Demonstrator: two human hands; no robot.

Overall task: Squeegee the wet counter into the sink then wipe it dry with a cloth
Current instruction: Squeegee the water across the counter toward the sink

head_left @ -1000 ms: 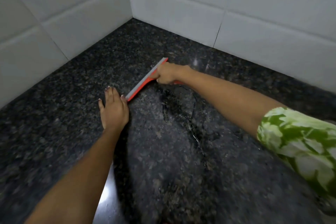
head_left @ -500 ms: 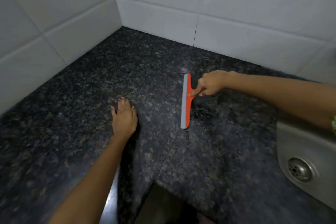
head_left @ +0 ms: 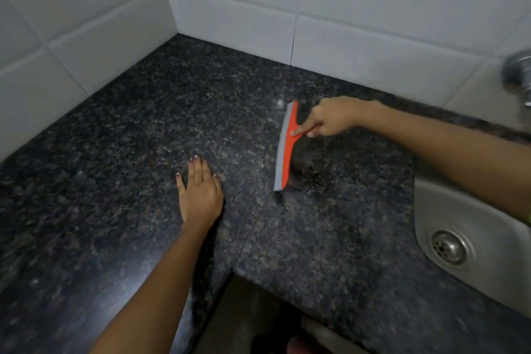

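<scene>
Head view looks down on a dark speckled granite surface set into a corner of white tiled wall. Taking the sink as landmark: it sits at the right edge, a steel basin with a round drain in its floor. A blurred metal tap juts out above it, against the wall.

Left of the sink, well apart from its rim, the squeegee stands on the surface, its orange body facing the sink and its grey blade edge on the far side from it. The blade runs roughly from the wall toward the surface's front edge. A dark wet patch lies between the squeegee and the sink, just beside the blade's near end.

The right hand reaches across from over the sink; its grip is closed around the squeegee's handle, with the forefinger stretched out onto the orange body.

Farther left of the sink, beyond the squeegee and apart from it, the left hand lies flat, palm down, fingers straight and together, holding nothing.
</scene>
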